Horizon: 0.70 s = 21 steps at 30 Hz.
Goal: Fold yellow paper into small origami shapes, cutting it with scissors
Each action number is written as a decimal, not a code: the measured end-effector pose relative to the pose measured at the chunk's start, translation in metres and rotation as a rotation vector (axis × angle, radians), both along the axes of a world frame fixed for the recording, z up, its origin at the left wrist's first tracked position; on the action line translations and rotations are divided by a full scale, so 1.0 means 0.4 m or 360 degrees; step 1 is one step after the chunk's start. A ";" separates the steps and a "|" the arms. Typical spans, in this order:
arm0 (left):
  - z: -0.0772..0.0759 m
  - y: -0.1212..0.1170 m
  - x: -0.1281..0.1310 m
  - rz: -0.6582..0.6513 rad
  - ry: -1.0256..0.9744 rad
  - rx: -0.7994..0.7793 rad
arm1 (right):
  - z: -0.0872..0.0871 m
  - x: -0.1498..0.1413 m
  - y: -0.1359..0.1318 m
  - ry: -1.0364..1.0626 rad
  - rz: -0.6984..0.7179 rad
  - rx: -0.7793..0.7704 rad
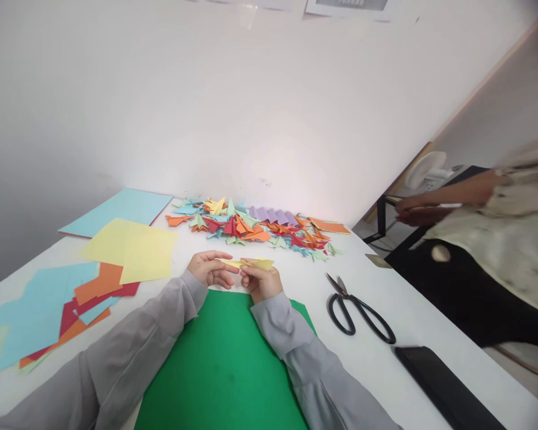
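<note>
Between my hands, just beyond the far edge of a green sheet (224, 364), is a small folded yellow paper (262, 263). My right hand (262, 282) pinches it between thumb and fingers. On its other end, the fingers and thumb of my left hand (210, 269) close on the narrow yellow tip, with the lower fingers loosely curled. Past my hands lies a long pile of small folded paper pieces (251, 230) in red, orange, green, blue and yellow, with a zigzag-folded purple paper (273, 215) among them.
Black-handled scissors (347, 295) and a black flat case (443, 382) lie on the right. Leftward are a yellow sheet (138, 248), a blue sheet (116, 212) and coloured scraps (49, 304). Orange paper (329, 226) lies near the wall. Another person's arm (452, 194) shows at the right.
</note>
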<state>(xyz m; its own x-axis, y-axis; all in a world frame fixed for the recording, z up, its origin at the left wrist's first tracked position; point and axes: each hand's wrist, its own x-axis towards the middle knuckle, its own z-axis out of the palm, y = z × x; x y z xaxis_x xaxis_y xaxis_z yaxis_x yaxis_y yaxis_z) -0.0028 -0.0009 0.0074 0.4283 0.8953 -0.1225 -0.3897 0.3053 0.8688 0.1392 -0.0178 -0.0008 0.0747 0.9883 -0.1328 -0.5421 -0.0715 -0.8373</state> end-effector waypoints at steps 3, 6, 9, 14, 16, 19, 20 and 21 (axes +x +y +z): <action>-0.002 0.002 -0.002 0.0015 0.0006 0.0003 | 0.000 0.002 0.000 0.0020 -0.0005 -0.0037; -0.003 0.002 -0.002 0.0035 0.0007 0.0012 | 0.001 0.003 0.000 0.0027 -0.0009 -0.0047; -0.002 -0.001 0.000 0.0048 0.0014 0.0012 | 0.004 0.002 0.000 0.0034 -0.0005 -0.0045; -0.004 -0.004 0.002 0.0069 0.0044 -0.0003 | 0.006 0.001 -0.002 0.0037 -0.0004 -0.0057; -0.005 -0.002 0.001 0.0067 0.0037 0.0006 | 0.004 0.001 -0.002 0.0031 -0.0006 -0.0046; -0.006 0.000 0.001 0.0062 0.0032 0.0016 | 0.001 0.002 -0.001 0.0014 -0.0014 -0.0024; -0.005 0.000 0.001 0.0064 0.0032 0.0021 | 0.000 0.002 0.000 0.0007 -0.0018 -0.0022; -0.005 0.000 0.001 0.0067 0.0032 0.0025 | 0.000 0.001 0.000 0.0001 -0.0020 -0.0022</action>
<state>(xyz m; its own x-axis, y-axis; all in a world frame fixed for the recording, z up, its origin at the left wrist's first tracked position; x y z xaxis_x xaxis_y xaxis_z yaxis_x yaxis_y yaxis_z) -0.0022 -0.0008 0.0053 0.3881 0.9143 -0.1162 -0.3845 0.2752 0.8812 0.1397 -0.0179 -0.0007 0.0868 0.9853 -0.1468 -0.5435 -0.0766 -0.8359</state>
